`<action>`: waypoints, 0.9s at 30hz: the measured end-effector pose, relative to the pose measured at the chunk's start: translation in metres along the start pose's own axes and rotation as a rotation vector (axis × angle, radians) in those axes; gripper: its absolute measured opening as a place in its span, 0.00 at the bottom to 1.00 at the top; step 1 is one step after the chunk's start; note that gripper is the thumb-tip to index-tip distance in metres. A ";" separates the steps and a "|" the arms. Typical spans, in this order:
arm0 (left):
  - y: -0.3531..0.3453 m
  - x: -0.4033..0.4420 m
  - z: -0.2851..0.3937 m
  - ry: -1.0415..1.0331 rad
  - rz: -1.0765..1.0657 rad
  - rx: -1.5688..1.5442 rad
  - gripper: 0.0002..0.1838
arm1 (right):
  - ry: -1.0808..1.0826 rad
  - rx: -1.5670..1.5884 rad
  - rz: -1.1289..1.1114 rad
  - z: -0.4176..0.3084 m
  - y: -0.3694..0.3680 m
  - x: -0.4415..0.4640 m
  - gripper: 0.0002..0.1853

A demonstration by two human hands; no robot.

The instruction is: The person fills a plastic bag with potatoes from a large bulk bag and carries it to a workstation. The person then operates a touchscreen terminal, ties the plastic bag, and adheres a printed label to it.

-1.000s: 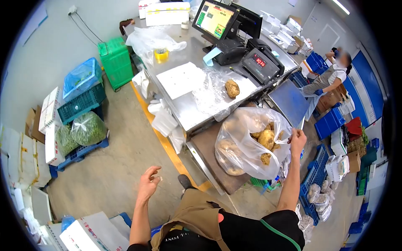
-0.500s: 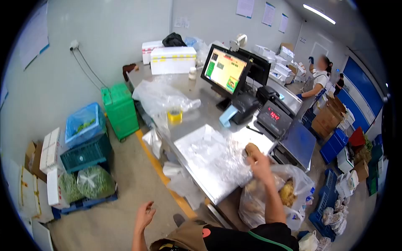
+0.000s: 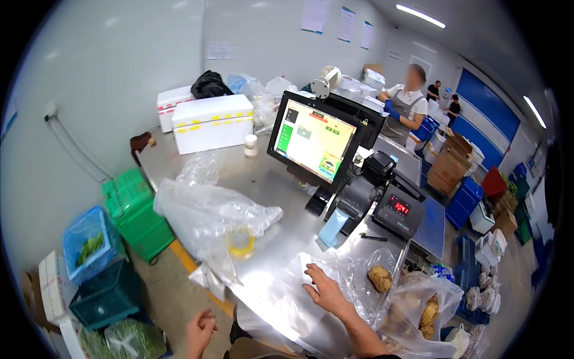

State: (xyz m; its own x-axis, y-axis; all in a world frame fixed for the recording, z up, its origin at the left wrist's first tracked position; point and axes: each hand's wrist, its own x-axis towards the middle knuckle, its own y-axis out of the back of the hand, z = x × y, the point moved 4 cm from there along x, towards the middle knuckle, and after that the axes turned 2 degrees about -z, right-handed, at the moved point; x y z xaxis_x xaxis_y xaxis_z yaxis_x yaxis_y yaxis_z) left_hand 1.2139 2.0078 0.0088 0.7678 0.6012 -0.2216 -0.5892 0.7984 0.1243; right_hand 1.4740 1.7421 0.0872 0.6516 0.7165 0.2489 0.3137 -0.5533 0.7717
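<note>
My right hand [image 3: 326, 291] reaches over the metal table with its fingers spread, nothing visibly gripped. Under and around it lie clear plastic bags [image 3: 359, 272] and a white paper strip [image 3: 306, 266] by the fingertips; whether they touch is unclear. To its right a brown potato [image 3: 380, 279] rests on the clear plastic. Beyond that, a translucent plastic bag [image 3: 397, 320] with potatoes [image 3: 429, 314] inside sits beside the table edge. My left hand [image 3: 202, 328] hangs low, left of the table, fingers loosely bent and holding nothing.
On the metal table [image 3: 281, 239] stand a monitor [image 3: 314, 139], a printer [image 3: 353, 200], a scale display [image 3: 399, 207], a yellow tape roll [image 3: 240, 242] and foam boxes [image 3: 212, 122]. Crates [image 3: 137, 209] stand left. A person [image 3: 406, 105] with blue gloves is behind the table.
My right hand has let go of the potato, now on the clear plastic, and moved left with fingers spread. The view has shifted; the scale reading changed slightly.
</note>
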 end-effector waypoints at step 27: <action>-0.127 0.548 0.049 -0.232 -0.297 -0.214 0.16 | -0.075 -0.472 0.353 0.098 0.002 0.411 0.18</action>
State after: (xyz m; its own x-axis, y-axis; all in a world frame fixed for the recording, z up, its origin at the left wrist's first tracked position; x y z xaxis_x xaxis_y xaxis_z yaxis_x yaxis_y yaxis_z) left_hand 1.7219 2.2376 -0.0810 0.9338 0.3578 0.0093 -0.3542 0.9274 -0.1205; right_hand 1.8103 1.9938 0.1340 0.7134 0.4818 0.5089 -0.2605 -0.4918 0.8308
